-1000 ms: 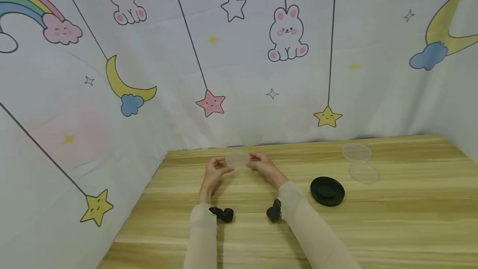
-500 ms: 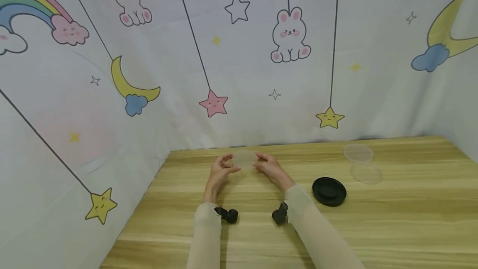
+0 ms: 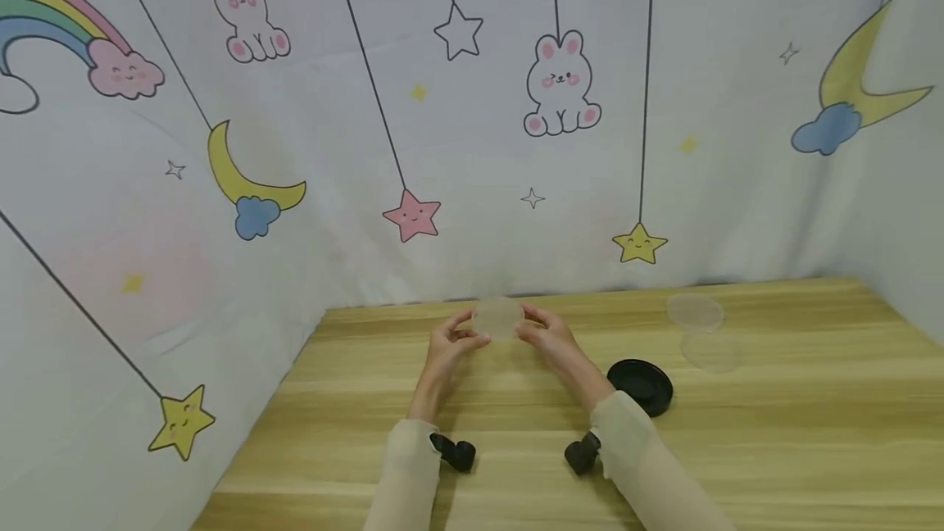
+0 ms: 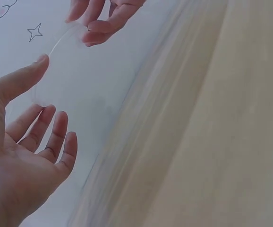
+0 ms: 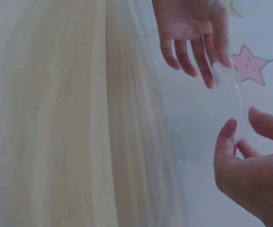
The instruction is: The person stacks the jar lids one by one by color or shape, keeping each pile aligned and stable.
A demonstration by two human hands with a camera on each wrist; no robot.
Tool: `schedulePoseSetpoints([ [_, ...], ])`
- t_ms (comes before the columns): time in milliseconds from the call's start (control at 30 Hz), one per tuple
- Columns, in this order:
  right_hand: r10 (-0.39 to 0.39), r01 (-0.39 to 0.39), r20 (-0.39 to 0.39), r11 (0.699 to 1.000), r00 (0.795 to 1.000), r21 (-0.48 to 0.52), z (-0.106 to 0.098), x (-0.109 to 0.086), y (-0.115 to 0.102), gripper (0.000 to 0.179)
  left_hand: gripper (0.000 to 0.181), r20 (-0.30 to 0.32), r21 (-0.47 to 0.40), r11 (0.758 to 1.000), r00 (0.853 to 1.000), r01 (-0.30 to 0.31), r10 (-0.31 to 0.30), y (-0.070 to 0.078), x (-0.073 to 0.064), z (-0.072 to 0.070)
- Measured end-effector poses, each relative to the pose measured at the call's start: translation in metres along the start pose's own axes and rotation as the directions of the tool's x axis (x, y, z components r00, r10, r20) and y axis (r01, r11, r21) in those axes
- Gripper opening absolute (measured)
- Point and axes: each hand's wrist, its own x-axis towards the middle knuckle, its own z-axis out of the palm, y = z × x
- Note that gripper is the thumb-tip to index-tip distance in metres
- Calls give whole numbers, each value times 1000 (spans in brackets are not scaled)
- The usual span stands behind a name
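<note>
A thin round see-through disc is held up between both hands above the far part of the table. My left hand pinches its left edge between thumb and fingertips. At the opposite edge, my right hand holds it the same way. In the left wrist view the disc is faint against the pale backdrop, with the left hand's outer fingers spread off it. The right wrist view shows the disc nearly edge-on, both thumbs close to its rim.
A black round dish lies on the wood-grain table, partly behind the right wrist. Further back on the right lie two clear discs, a farther one and a nearer one. A printed cloth backdrop stands along the table's back edge.
Both hands have moved to the right with the disc between them. The right wrist now overlaps the black dish in the head view. The hold on the disc looks the same.
</note>
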Motion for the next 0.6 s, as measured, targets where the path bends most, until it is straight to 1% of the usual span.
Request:
schedulePoseSetpoints([
  [33,0,0,6,1000,1000,-7,-2,-3,-2,56,58,2,5,1000,1000,-12,12,0,-2,2],
  [133,-11,13,27,998,1000,-55,-8,-11,-7,56,59,16,2,1000,1000,-13,13,3,-7,8],
  [300,-35,53,105,984,994,-168,-17,-25,-15,55,58,37,-13,1000,999,1,-1,5,-19,11],
  [400,-44,78,152,971,987,-227,-22,-32,-18,53,58,77,10,1000,997,-1,0,5,-25,10],
  [500,-44,96,187,955,981,-281,-24,-37,-19,51,59,127,41,999,992,-11,6,3,-29,9],
  [567,-25,93,210,941,977,-325,-26,-41,-19,52,59,162,71,997,987,-16,4,1,-32,8],
  [600,-3,78,215,937,977,-341,-26,-42,-19,53,59,178,89,996,984,-19,3,0,-33,8],
])
